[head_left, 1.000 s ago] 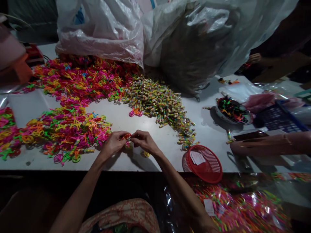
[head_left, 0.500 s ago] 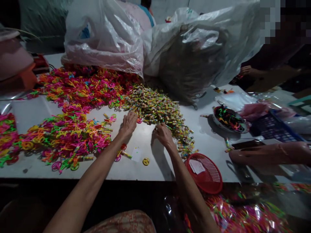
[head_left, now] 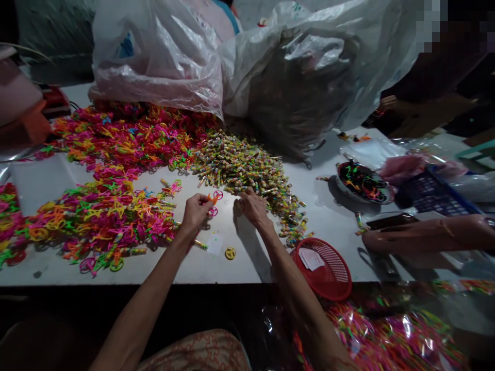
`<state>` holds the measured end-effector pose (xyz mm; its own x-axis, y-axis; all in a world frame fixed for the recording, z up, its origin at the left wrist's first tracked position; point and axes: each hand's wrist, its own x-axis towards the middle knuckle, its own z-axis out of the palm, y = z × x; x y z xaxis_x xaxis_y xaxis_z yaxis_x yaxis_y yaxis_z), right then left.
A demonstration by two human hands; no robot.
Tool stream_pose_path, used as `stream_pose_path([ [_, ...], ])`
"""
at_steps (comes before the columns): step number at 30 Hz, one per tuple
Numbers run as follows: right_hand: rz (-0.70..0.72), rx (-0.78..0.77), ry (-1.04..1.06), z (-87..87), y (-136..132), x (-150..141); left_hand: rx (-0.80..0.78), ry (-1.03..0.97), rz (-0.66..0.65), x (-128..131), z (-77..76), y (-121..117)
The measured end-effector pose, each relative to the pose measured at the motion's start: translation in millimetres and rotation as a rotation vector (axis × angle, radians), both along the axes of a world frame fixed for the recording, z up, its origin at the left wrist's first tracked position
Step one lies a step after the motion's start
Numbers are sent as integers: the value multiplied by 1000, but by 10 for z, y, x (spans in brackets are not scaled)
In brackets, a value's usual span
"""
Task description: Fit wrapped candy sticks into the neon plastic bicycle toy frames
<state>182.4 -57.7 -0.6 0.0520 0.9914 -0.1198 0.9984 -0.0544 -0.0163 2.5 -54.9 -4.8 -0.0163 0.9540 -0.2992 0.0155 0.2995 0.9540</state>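
My left hand (head_left: 196, 210) is pinched on an orange plastic toy piece (head_left: 215, 197) lifted just above the white table (head_left: 247, 257). Curled fingers of my right hand (head_left: 252, 205) rest at the near edge of the heap of small wrapped candies (head_left: 243, 167); what they hold, if anything, is hidden. To the left spreads a big pile of neon plastic toy pieces (head_left: 104, 206). A small paper slip (head_left: 214, 243), a yellow ring piece (head_left: 230, 253) and a candy stick lie between my arms.
A red basket (head_left: 325, 268) with a paper slip stands near the table's front edge. Big plastic bags (head_left: 240, 56) fill the back. On the right are a bowl of toy pieces (head_left: 361, 183), a blue basket (head_left: 436, 196) and another person's forearm (head_left: 425, 239).
My left hand drew back from the candy heap toward me with an orange toy piece in its fingers. My right hand stayed at the heap's edge. One second ago both hands were together nearer me.
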Motion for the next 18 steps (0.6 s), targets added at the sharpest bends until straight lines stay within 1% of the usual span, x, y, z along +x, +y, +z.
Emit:
stream_pose_path([
  [2,67,-1,42,-6,50,-44,-54,-265,67,-58,67,-93],
  [4,88,77,137,-9,51,-98,-83,-420,108,-116,115,-181],
  [5,87,132,227,-10,27,-131,-103,-463,118,-141,130,-221],
  [6,90,170,360,-12,-14,-165,-123,-492,125,-162,138,-258],
  [7,99,172,536,-15,-68,-202,-140,-513,130,-181,140,-290],
  [8,110,135,743,-18,-131,-239,-154,-530,131,-197,137,-318],
  [10,115,-19,1159,-23,-264,-312,-170,-545,124,-227,120,-360],
  [11,99,-98,1323,-22,-324,-345,-172,-542,118,-241,108,-375],
  [12,72,-152,1443,-18,-374,-375,-173,-533,107,-254,96,-388],
  [14,8,-179,1575,-2,-440,-426,-180,-513,70,-276,70,-410],
  [18,-42,-172,1678,41,-470,-491,-174,-541,44,-294,40,-458],
])
